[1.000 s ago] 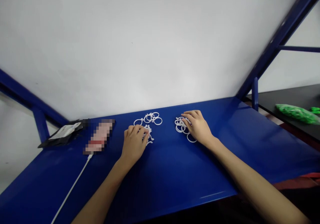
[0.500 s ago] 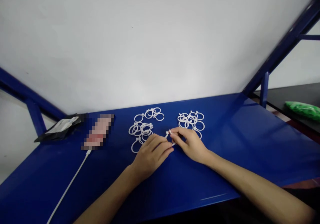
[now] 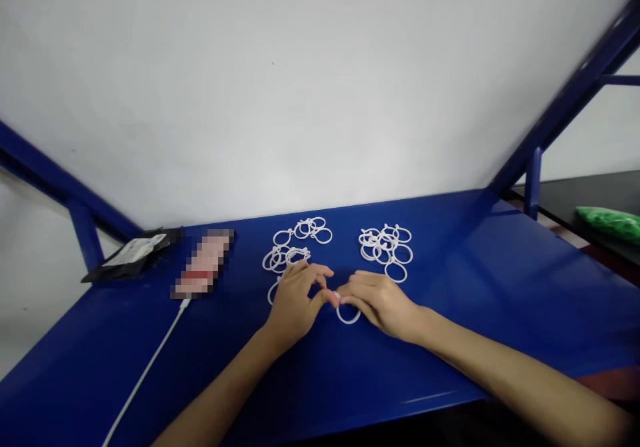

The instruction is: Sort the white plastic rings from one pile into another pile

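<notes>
Ring (image 3: 349,322) moved nearer, touching R hand (image 3: 388,302)

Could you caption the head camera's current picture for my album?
Left hand and right hand meet at one white ring, with more white rings lying behind on a blue tabletop.

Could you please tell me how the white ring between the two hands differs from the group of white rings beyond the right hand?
The single ring stands apart, while the ring group has many pieces, mostly overlapping. Fingers of the right hand hold the single ring and partly cover it; the ring group lies uncovered on the blue table. Both are white, thin and rounded.
</notes>
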A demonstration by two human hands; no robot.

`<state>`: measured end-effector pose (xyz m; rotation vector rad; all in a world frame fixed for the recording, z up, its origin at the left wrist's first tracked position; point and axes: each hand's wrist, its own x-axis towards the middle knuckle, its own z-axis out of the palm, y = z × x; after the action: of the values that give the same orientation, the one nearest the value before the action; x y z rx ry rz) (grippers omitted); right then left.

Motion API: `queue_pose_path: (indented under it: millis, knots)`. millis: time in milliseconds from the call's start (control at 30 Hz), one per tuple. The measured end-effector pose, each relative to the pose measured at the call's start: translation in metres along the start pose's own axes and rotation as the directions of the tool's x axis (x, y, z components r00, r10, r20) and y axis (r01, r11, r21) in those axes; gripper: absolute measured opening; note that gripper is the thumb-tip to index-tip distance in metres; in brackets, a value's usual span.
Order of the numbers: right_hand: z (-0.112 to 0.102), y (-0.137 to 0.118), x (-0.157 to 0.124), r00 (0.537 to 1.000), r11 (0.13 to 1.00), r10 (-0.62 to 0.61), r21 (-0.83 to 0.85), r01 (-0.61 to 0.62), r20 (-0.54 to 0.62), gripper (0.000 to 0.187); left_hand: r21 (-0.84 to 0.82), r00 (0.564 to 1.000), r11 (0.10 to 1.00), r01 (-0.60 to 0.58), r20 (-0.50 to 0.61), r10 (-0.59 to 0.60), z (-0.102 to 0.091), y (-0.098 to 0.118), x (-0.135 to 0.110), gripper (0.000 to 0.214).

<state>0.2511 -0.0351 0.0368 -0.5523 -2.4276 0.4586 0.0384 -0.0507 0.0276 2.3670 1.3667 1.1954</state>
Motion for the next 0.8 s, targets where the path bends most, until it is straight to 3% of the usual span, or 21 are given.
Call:
queue_pose_path:
  millis: [200,367,500,667,733,800]
  knots:
    - [0.001,0.005,0.0,0.998,0.997,0.037,-0.063,-0.034,0.048,0.034,0.073,0.998,0.996,-0.052,0.036,0.05,-0.001,-0.011,0.004,0.015]
    - [-0.008,0.02,0.006,0.981,0.964,0.177,-0.187,-0.19,-0.084,0.031,0.322,1.0,0.947,-0.015,0.002,0.015,-0.014,-0.034,0.014,0.026]
    - [-0.027,0.046,0.003,0.932,0.86,0.274,-0.374,-0.348,-0.237,0.03,0.51,0.998,0.858,0.057,-0.007,-0.062,-0.018,-0.047,0.013,0.017]
    - [-0.045,0.068,-0.004,0.897,0.678,0.238,-0.597,-0.428,-0.374,0.03,0.524,0.996,0.849,0.061,0.027,-0.088,-0.015,-0.049,0.011,0.008]
    - [-0.046,0.067,-0.004,0.889,0.671,0.224,-0.599,-0.438,-0.399,0.03,0.526,0.998,0.849,0.054,0.01,-0.07,-0.016,-0.045,0.011,0.008]
    - [-0.043,0.058,-0.002,0.886,0.727,0.219,-0.537,-0.428,-0.41,0.031,0.521,0.999,0.853,0.041,-0.024,-0.033,-0.017,-0.041,0.013,0.009]
